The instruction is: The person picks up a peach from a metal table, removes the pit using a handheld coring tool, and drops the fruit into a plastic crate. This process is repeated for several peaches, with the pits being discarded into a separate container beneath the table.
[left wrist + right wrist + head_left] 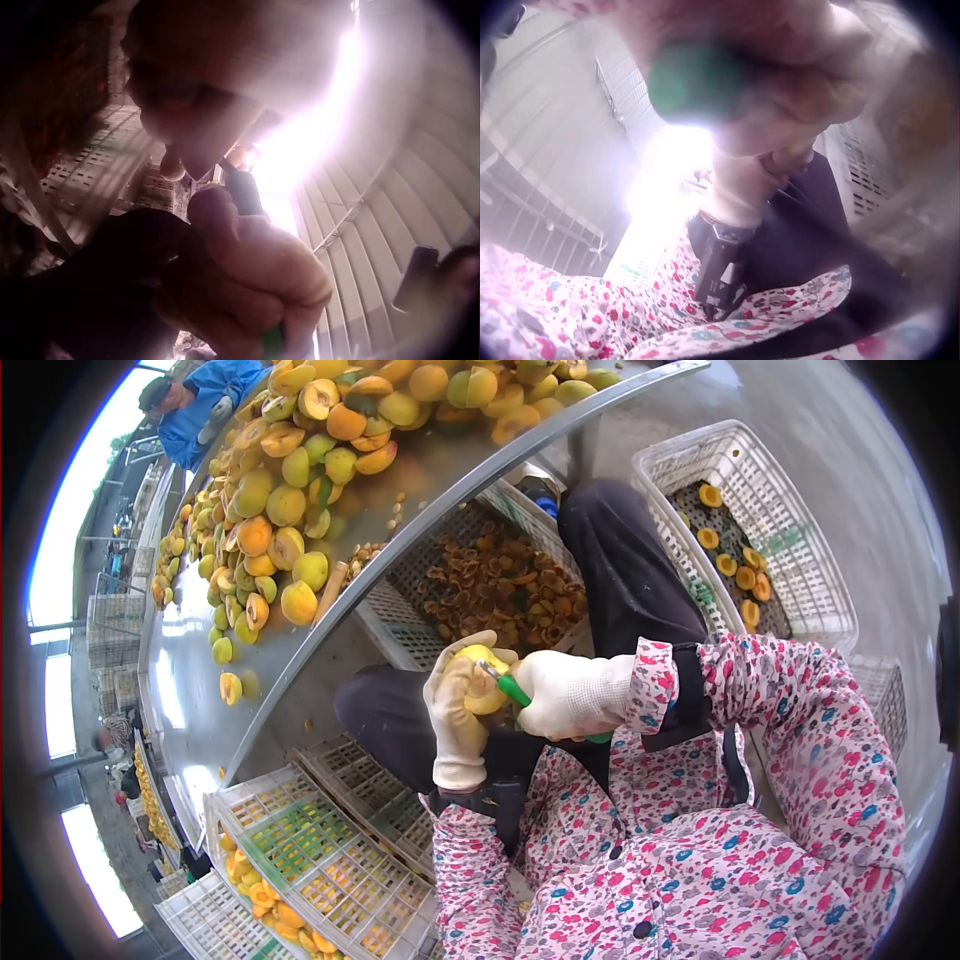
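Observation:
In the head view my gloved left hand (457, 712) holds a yellow peach (488, 700), its fingers curled around the far side of the fruit. My gloved right hand (575, 693) grips a green-handled pitting tool (514, 690), whose metal tip lies against the peach. Both hands are close together above my lap. The left wrist view is dark and glaring, with the right hand (255, 277) bent around a bit of green handle. From the right wrist, the blurred butt of the green handle (694, 82) sticks out of the fist.
A metal table (370, 535) ahead bears many whole and cut peaches. Below its edge a crate (400, 630) holds small brown-orange pieces. A white crate (830, 585) with several halves stands right; slatted crates (330, 840) of fruit stand left. Another person (205, 410) works across the table.

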Demonstrator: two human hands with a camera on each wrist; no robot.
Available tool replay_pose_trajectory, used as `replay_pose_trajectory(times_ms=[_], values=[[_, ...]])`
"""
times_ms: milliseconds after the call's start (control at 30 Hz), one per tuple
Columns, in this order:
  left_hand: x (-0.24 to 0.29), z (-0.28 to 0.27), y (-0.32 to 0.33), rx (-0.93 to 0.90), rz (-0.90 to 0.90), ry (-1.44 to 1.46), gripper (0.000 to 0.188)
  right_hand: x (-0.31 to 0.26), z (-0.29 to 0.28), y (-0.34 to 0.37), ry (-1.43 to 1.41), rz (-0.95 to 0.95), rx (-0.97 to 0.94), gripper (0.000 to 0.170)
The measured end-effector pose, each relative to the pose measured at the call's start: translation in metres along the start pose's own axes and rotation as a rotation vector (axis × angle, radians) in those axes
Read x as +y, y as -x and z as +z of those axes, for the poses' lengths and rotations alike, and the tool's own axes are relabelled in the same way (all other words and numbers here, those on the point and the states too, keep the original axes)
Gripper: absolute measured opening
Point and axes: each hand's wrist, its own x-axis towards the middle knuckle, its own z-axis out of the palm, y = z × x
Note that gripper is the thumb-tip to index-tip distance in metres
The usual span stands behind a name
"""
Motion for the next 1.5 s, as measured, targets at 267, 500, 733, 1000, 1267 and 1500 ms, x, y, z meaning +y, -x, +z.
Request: replay_pose_trajectory(times_ms=[267,500,733,1000,1267,1500], values=[[-0.003,-0.003,-0.005,0.063,-0.269,-0.098,0.04,0.016,0.006,-0.014,0.583,-0.07,0.081,0.024],[0.004,-0.003,-0.005,0.017,-0.156,-0.193,0.042,0.008,-0.001,-0.008,-0.284,0.073,-0.161,0.018],[-0.003,-0.003,-0.017,0.003,-0.133,-0.374,0.035,0.018,0.003,-0.013,0.347,-0.055,0.095,0.017],[0.008,0.0,-0.027,-0.007,0.023,-0.195,0.035,0.011,-0.02,-0.011,-0.599,-0.076,-0.196,0.01],[-0.001,0.001,-0.034,0.021,-0.04,-0.048,0.044,0.01,-0.019,-0.021,-0.246,-0.062,-0.072,0.017],[-0.004,0.001,-0.035,0.118,0.029,-0.014,0.045,0.013,-0.019,-0.035,-0.439,-0.085,-0.184,0.014]])
